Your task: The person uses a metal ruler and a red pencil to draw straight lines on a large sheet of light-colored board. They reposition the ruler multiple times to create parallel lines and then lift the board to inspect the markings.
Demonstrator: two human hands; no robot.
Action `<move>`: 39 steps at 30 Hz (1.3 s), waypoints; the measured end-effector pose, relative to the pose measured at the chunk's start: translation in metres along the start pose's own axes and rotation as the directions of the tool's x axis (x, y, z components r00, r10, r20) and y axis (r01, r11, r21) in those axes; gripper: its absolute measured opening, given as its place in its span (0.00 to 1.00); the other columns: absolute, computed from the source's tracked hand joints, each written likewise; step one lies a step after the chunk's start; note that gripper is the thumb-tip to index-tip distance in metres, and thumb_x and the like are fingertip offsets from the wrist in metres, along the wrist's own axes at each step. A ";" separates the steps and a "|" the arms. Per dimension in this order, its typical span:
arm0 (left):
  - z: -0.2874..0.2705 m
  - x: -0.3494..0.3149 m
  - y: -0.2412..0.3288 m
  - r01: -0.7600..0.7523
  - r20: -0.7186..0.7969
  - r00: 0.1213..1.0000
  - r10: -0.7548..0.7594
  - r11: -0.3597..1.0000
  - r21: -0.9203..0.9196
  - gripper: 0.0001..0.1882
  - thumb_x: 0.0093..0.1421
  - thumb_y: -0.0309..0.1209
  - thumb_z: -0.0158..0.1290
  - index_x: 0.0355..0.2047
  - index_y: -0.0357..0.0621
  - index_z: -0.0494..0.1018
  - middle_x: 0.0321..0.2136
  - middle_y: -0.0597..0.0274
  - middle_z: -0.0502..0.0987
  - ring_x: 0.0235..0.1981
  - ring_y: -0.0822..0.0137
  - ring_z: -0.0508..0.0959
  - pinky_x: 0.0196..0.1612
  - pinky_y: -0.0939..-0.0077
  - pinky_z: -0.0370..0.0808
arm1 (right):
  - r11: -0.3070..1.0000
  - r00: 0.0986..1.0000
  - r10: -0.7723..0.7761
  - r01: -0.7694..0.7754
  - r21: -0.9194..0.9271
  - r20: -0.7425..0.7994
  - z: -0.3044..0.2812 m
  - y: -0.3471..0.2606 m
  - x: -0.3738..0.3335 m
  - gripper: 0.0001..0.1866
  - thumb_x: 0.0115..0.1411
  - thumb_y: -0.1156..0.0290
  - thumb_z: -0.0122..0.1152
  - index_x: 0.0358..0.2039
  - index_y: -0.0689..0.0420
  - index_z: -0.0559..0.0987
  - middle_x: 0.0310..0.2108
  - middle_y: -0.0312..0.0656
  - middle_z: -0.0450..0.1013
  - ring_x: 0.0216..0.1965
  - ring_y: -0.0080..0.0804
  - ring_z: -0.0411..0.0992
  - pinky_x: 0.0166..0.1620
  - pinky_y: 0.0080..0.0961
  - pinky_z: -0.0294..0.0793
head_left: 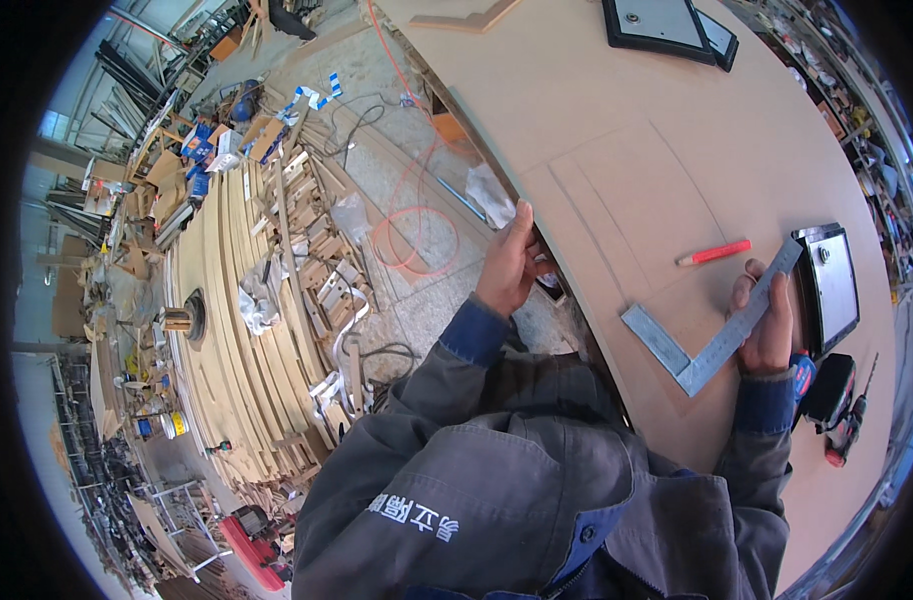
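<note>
My right hand (769, 325) is closed around one arm of a metal try square (722, 352). The square lies over a large brown board (627, 230), its thicker arm pointing to the far left. At the board's left edge is my left hand (510, 265), thumb up along the edge and fingers curled, partly hidden, apparently gripping it. A red carpenter's pencil (715, 252) rests on the board just beyond the square. Several thin pencil lines are drawn on the surface, past the pencil and to its left.
A black-framed panel with a lock (830, 288) sits right of my right hand. Nearer lies a cordless drill (837, 400) with a bit fitted. More black-framed panels (662, 28) lie at the far end. Left on the floor are stacked wooden strips (232, 330), offcuts and an orange hose (417, 210).
</note>
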State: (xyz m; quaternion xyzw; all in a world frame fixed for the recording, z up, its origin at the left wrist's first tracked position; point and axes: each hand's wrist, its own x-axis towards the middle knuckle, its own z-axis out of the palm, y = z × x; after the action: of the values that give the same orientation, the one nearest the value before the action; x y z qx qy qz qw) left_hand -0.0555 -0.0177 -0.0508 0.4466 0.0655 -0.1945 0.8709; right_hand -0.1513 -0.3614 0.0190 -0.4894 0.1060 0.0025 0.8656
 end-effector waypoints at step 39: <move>-0.020 -0.002 -0.004 0.035 -0.116 0.993 -0.018 0.989 0.146 0.36 0.73 0.58 0.33 0.67 0.41 0.59 0.61 0.56 0.69 0.62 0.60 0.69 0.64 0.60 0.67 | 0.998 0.997 -0.056 0.054 0.043 0.049 -0.036 0.017 -0.009 0.25 0.76 0.48 0.31 0.51 0.57 0.68 0.17 0.38 0.74 0.14 0.21 0.72 0.19 0.09 0.69</move>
State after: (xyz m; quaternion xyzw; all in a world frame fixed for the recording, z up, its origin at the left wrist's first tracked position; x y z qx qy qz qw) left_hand -0.0583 -0.0032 -0.0653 0.5192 0.1069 -0.1846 0.8276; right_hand -0.1684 -0.3820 -0.0111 -0.4737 0.0707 -0.0113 0.8778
